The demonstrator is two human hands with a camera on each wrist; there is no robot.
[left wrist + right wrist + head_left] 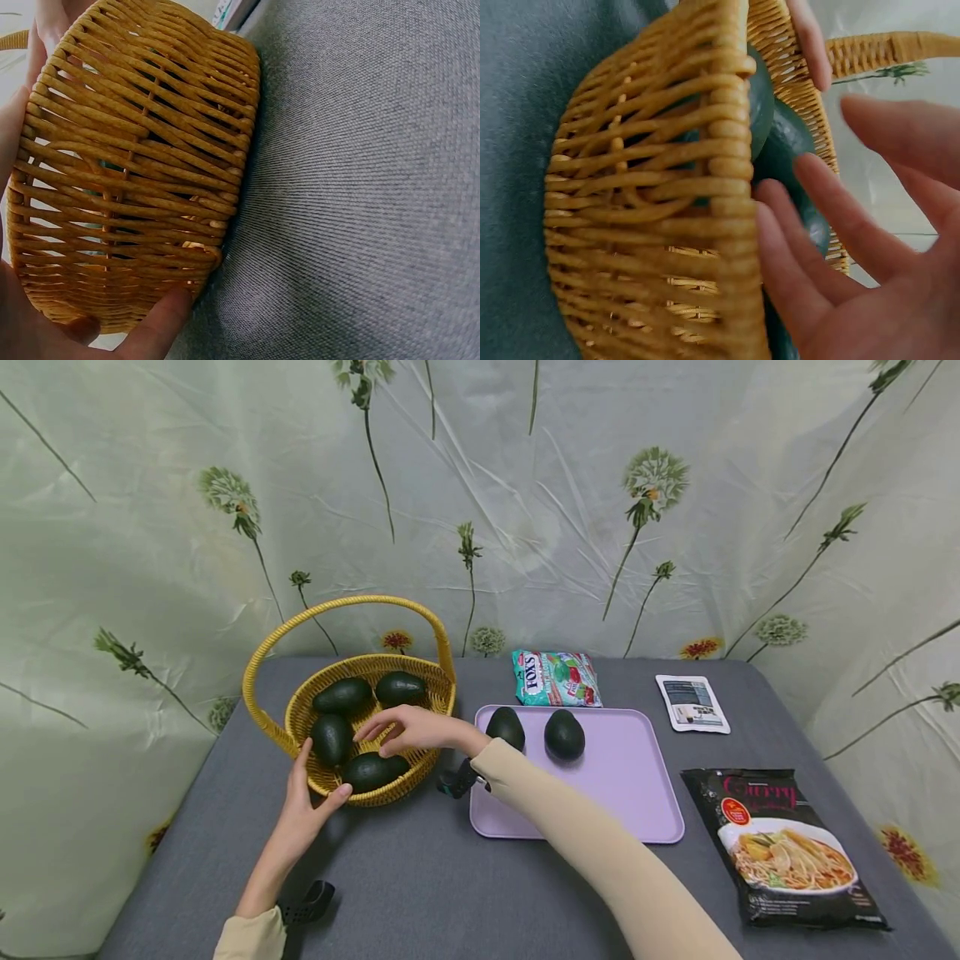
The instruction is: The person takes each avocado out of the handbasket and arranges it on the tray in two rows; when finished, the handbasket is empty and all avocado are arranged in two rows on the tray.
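A yellow wicker basket (442,689) with a tall arched handle stands at the left of the table, and several dark green avocados (342,697) lie in it. My left hand (306,814) holds the basket at its near left side, thumb at the front rim. In the left wrist view, fingers (161,322) press the woven outer wall. My right hand (416,728) hovers over the basket's right part with loosely bent fingers and nothing in them. The right wrist view has these fingers (847,217) just inside the rim, close to the avocados (784,139); contact is hard to tell.
Right of the basket lies a lilac tray (615,793) with two avocados (564,735) at its far left. Behind it is a Fox's candy bag (557,678). A small white packet (693,703) and a black curry noodle pack (787,852) lie on the right.
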